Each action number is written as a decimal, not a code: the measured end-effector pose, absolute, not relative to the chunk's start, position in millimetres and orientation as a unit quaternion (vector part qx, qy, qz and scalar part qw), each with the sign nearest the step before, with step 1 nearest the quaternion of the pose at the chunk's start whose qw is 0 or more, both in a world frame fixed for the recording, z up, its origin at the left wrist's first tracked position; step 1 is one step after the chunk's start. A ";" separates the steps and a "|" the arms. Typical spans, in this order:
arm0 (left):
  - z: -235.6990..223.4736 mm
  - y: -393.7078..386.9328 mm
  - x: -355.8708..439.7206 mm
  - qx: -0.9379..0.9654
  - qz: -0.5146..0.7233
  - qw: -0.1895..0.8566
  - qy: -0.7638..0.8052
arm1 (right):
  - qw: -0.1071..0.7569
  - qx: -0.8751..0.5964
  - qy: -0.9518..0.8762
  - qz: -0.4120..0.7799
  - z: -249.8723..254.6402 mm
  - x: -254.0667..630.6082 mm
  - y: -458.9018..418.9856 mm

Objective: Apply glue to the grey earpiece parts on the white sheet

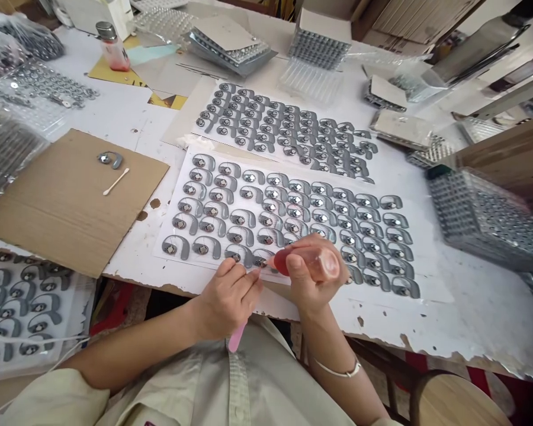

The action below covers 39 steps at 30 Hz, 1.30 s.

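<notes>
Worktable: one white, stained tabletop spreads before us, flaking along its near edge.
Sheets of parts: we count three, a near sheet and a far sheet on the table, plus a lower-left sheet below the table's edge.
Near sheet rows: nine grey hooked pieces stand along its far edge; six run down its leftmost column. Our right hand hides some, so we give no full total.
Piece at the bottle: one, the hooked piece fourth from the left in the nearest row, lying on the near sheet just beside our fingertips.
Left hand: our left hand is curled nearly closed around one pink-handled tool, its handle poking out below the fist; its working end we cannot make out.
Right hand: our right hand wraps one bottle, tipped over with its red end toward that piece; whether they touch, we cannot tell.
Wrist: one bracelet, on our right.
Brown cardboard: one sheet of cardboard, carrying one loose piece and one cotton swab.
Second bottle: one grey-capped bottle, upright at the far left.
</notes>
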<state>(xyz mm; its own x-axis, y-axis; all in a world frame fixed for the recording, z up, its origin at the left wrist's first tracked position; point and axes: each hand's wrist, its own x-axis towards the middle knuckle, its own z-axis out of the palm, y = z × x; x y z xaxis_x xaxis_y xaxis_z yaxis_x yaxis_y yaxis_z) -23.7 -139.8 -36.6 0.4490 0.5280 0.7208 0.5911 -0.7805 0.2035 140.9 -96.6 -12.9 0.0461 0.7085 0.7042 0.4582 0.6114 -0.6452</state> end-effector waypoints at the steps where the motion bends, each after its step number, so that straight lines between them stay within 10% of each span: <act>1: -36.2 -139.9 -23.0 -0.851 -0.404 0.044 -0.331 | 0.582 -0.426 -0.684 0.109 -12.9 140.3 -96.6; 39: -35.3 -141.1 -18.4 -0.848 -0.395 0.059 -0.348 | 0.595 -0.408 -0.690 0.060 -16.7 139.7 -95.8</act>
